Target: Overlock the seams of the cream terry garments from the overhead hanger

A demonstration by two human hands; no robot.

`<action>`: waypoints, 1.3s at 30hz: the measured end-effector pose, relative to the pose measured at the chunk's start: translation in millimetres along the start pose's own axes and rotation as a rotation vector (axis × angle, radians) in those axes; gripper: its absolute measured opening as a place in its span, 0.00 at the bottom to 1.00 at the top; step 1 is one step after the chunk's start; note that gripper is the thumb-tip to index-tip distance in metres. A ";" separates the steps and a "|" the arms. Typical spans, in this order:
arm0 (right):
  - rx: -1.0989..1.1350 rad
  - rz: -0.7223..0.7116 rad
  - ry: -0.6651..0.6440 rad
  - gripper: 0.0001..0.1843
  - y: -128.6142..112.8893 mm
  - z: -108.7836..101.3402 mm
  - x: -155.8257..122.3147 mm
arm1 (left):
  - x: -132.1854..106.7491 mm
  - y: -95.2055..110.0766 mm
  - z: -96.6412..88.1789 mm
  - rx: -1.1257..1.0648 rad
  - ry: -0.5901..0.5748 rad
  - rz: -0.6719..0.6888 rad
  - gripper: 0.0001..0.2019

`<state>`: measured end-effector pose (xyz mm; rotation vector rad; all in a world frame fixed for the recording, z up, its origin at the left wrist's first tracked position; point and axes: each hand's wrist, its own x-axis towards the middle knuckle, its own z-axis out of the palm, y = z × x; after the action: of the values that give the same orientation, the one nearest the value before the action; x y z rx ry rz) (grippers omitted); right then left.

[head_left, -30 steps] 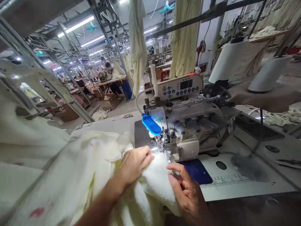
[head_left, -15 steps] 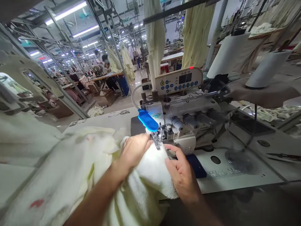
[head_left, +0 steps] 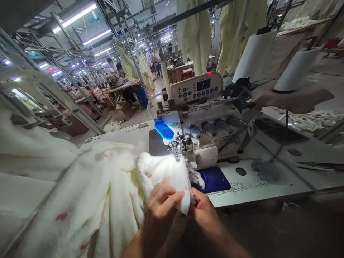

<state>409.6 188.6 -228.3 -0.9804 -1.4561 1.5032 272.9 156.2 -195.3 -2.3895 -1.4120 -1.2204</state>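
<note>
rows of sewing stations run off under strip lights, with a person (head_left: 120,70) at a table far down the aisle and pale garments (head_left: 195,32) hanging from overhead rails. we sit at a white table (head_left: 249,191) carrying an overlock machine (head_left: 206,125), its keypad panel (head_left: 196,87) facing us and two white thread cones (head_left: 254,55) standing behind it. a bulky cream terry cloth (head_left: 88,200) with pink marks spills across the left side, and a folded part of it lifts just in front of the presser foot (head_left: 176,148) — whether it sits under the foot we cannot tell. our left hand (head_left: 159,215) is closed around that fold, fingers curled over it. our right hand (head_left: 205,215) pinches its right edge — a firm hold in both. a blue pad (head_left: 212,179) lies just beyond the right hand, with scissors (head_left: 317,165) well off to the right.
</note>
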 end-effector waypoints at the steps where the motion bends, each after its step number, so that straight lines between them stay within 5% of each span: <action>1: -0.016 0.005 -0.017 0.15 -3.6 -0.5 -5.8 | -0.8 2.6 -0.9 0.006 0.003 0.009 0.10; 12: -0.306 -0.148 -0.012 0.14 -23.8 -17.2 -41.0 | -12.5 26.9 -6.3 -0.043 0.140 0.025 0.13; 21: -0.304 -0.236 -0.083 0.14 -28.0 -25.9 -41.1 | -16.9 28.4 -4.5 0.267 0.085 0.186 0.09; 24: -0.473 -0.428 0.070 0.03 -25.5 -36.9 -37.0 | -11.6 26.6 -10.3 0.228 0.063 0.205 0.09; 26: -0.673 -0.666 0.191 0.11 -23.8 -42.6 -31.5 | -9.8 26.5 -11.2 0.227 0.072 0.205 0.09; 28: -0.782 -0.836 0.159 0.12 -23.1 -44.5 -25.7 | -8.8 27.7 -8.7 0.247 0.073 0.201 0.09; 31: -0.705 -0.873 0.064 0.08 -23.4 -42.1 -21.1 | -5.6 29.1 -1.8 0.271 0.105 0.143 0.07; 39: -0.659 -0.888 0.225 0.10 -14.5 -38.4 -14.2 | 1.0 4.1 6.8 0.524 0.018 0.167 0.17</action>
<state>450.9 189.9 -215.2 -0.6559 -1.8923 0.2664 280.4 157.7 -197.9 -2.0713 -1.2945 -0.7158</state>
